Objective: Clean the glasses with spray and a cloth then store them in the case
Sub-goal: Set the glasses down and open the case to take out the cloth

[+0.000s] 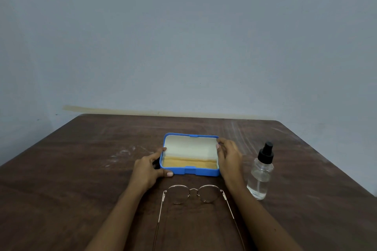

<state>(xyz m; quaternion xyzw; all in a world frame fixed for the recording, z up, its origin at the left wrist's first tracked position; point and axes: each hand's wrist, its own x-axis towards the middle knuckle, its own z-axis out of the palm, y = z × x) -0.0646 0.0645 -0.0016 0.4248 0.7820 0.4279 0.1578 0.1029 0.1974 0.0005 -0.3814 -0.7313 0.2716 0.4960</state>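
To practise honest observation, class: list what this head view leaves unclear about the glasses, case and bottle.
1. Glasses: temple tips cut off by the head view's bottom edge.
2. Orange layer in the blue case: cloth or lining, too blurred to tell.
3. Spray bottle: fill level unclear through transparent glass.

1. Case (204, 171): blue, oblong, lying open with its lid raised and a pale lining.
2. Cloth (189, 162): yellow, lying flat in the case's base.
3. Glasses (193, 190): thin metal frame, round lenses, arms unfolded, just in front of the case.
4. Spray bottle (260, 177): clear, black nozzle, upright to the right of the case.
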